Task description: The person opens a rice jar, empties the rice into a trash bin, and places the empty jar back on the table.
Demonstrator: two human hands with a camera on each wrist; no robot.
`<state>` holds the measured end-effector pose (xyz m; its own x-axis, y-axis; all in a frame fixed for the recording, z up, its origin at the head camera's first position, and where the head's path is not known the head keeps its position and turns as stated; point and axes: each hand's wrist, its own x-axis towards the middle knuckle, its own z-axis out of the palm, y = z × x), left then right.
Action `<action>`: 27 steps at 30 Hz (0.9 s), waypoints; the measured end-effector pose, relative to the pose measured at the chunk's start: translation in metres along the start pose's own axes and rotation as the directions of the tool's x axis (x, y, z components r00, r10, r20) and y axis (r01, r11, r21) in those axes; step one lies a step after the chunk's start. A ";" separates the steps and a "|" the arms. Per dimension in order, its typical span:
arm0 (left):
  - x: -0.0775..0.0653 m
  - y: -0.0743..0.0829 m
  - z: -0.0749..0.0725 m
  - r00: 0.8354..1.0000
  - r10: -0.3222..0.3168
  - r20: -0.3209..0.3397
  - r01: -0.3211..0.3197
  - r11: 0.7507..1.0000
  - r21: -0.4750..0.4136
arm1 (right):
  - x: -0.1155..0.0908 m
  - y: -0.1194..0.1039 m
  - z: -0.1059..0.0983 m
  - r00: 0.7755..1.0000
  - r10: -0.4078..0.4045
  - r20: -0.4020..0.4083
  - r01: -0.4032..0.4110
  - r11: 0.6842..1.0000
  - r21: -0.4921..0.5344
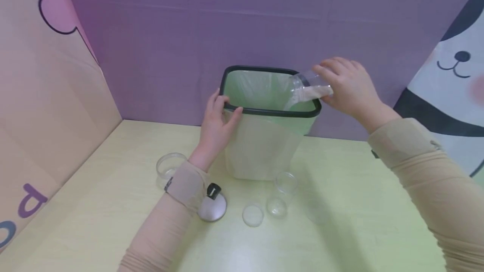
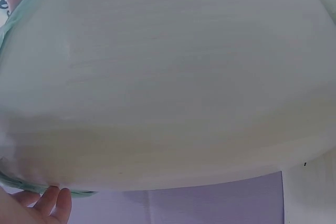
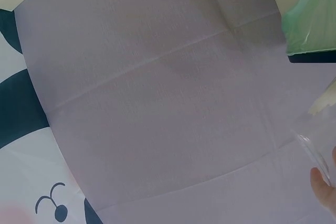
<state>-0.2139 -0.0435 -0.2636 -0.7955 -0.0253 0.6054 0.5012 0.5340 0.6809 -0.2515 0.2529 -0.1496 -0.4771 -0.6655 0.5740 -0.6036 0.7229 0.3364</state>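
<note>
A white trash can [image 1: 261,150] with a black rim and a green liner bag [image 1: 242,85] stands upright near the back wall. My left hand [image 1: 217,123] grips its rim at the front left corner, thumb on the near side; in the left wrist view the can's wall [image 2: 173,77] fills most of the picture. Over the right side of the opening, my right hand [image 1: 349,87] holds a clear plastic jar [image 1: 323,79] tilted, mouth toward the bag. White powder [image 1: 315,92] lies along the jar's lower side and reaches its mouth. The right wrist view catches only part of the jar [image 3: 315,142].
On the table [image 1: 378,221], in front of the can, are a silver round lid [image 1: 212,211], a clear disc [image 1: 252,215], and small clear round dishes [image 1: 277,207]. A larger clear round dish [image 1: 170,163] sits left, beside the left wrist. A purple cloth wall [image 1: 159,62] stands behind.
</note>
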 end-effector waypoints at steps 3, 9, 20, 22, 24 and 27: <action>0.000 0.000 0.000 1.000 -0.004 0.002 0.004 1.000 0.000 | 0.000 0.000 0.000 1.000 0.005 0.014 -0.005 1.000 -0.004; 0.000 -0.001 0.001 1.000 -0.021 0.005 0.021 1.000 0.000 | 0.000 0.001 0.001 1.000 -0.001 0.016 0.002 1.000 -0.015; 0.000 0.000 0.001 1.000 -0.024 0.007 0.024 1.000 0.004 | 0.000 -0.002 -0.002 0.999 0.002 0.043 0.000 0.999 -0.034; 0.000 -0.001 0.002 1.000 -0.021 0.008 0.021 1.000 0.004 | 0.000 -0.002 -0.002 0.999 0.003 0.047 -0.001 0.999 -0.038; 0.000 -0.001 0.001 1.000 -0.019 0.007 0.019 1.000 0.005 | 0.000 -0.002 -0.002 0.999 0.004 0.052 -0.002 0.999 -0.042; 0.000 -0.001 0.001 1.000 -0.019 0.007 0.019 1.000 0.006 | 0.000 -0.002 -0.002 0.999 0.000 0.055 0.003 0.999 -0.042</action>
<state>-0.2149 -0.0429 -0.2646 -0.8070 -0.0296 0.5899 0.4843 0.5385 0.6896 -0.2491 0.2515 -0.1488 -0.5111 -0.6750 0.5321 -0.5776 0.7282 0.3689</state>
